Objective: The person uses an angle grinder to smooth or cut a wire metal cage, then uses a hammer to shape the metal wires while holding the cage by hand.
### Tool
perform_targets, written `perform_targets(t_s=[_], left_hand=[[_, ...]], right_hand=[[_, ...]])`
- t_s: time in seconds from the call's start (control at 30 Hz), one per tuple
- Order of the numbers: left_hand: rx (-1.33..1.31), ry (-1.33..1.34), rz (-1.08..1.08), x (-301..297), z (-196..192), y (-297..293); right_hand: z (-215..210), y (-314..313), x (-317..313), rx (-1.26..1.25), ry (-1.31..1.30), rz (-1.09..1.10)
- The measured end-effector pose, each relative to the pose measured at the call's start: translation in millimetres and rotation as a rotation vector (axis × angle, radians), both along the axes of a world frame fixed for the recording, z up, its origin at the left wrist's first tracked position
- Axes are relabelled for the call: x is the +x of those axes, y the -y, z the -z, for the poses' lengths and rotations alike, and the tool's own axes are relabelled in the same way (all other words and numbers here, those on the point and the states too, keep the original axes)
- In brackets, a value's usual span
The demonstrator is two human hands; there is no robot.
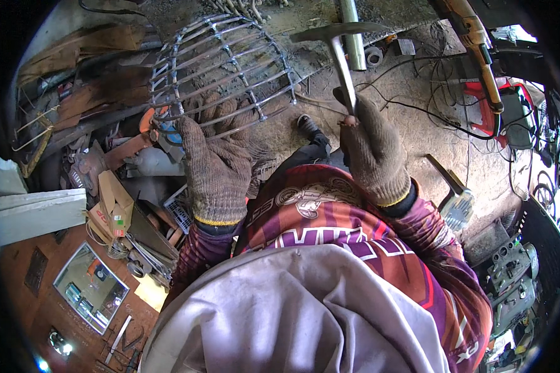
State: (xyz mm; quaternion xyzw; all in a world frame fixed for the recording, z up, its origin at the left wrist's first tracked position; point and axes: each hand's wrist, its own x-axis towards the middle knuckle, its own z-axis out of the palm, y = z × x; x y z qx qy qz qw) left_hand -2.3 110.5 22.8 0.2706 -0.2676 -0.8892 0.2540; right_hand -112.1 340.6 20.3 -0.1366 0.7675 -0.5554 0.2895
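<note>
- Right hand (pixel 373 152): gloved, clenched around the handle of a chipping hammer (pixel 339 43); hammer head raised at 12 o'clock from the hand.
- Left hand (pixel 214 168): gloved, fingers curled over the lower rim of a domed wire cage (pixel 221 68), which extends toward 12 o'clock.
- Grey pipe (pixel 353 37): just behind the hammer.
- Yellow angle grinder (pixel 479 46): at 2 o'clock from the right hand, well apart.

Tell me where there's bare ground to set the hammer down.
Barest patch: the sandy floor right of the right hand and hammer, bordered by black cables and the red machine. Left of the left hand and wire cage it is crowded with scrap and cardboard.
</note>
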Motion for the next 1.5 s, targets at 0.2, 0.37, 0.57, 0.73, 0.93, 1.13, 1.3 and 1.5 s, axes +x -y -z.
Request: perform_targets(t_s=[0.2,0.37,0.57,0.73,0.93,1.13,1.3,1.5], left_hand=[[0.06,0.001,0.012,5,2,1],[0.114,-0.027,0.006,10,7,2],[0.001,0.079,0.013,11,11,0],[-0.058,0.103,0.007,12,9,1],[-0.061,0.192,0.067,19,14,3],[-0.1,0.159,0.076,20,16,4],[-0.038,0.17,0.052,15,10,-1],[-0.003,0.145,0.019,3,-4,-1]], right_hand=[[-10,3,-4,0.038,0.055,0.021],[9,8,0,0.132,-0.237,-0.105],[-5,5,4,-0.036,-0.041,0.009],[-3,3,2,0.025,-0.05,-0.017],[-3,2,5,-0.108,-0.055,0.058],[8,3,10,-0.039,-0.01,0.085],[-5,-1,10,-0.097,-0.014,0.067],[16,8,15,0.044,-0.156,-0.015]])
